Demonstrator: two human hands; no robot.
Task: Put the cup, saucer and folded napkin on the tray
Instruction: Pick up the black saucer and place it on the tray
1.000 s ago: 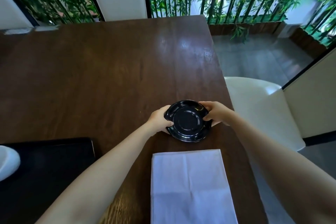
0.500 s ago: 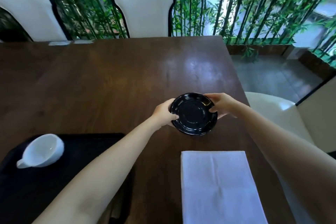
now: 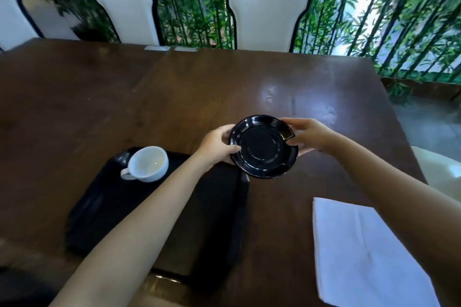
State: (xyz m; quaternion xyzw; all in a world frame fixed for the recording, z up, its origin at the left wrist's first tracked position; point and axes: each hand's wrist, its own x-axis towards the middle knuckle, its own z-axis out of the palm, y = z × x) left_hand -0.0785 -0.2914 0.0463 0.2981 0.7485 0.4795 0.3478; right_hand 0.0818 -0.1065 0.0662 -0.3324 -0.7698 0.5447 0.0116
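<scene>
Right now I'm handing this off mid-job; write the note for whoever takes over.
Left hand: gripping the saucer's left rim.
Right hand: gripping its right rim.
Saucer: black, held in the air by both hands, over the table near the tray's far right corner, not yet set down.
Cup: white, empty, on the tray's far left part.
Tray: black, on the table, partly hidden by the left arm.
Napkin: white, folded, flat on the table right of the tray.
Done: cup.
Left: set the saucer on the tray, then the napkin.
</scene>
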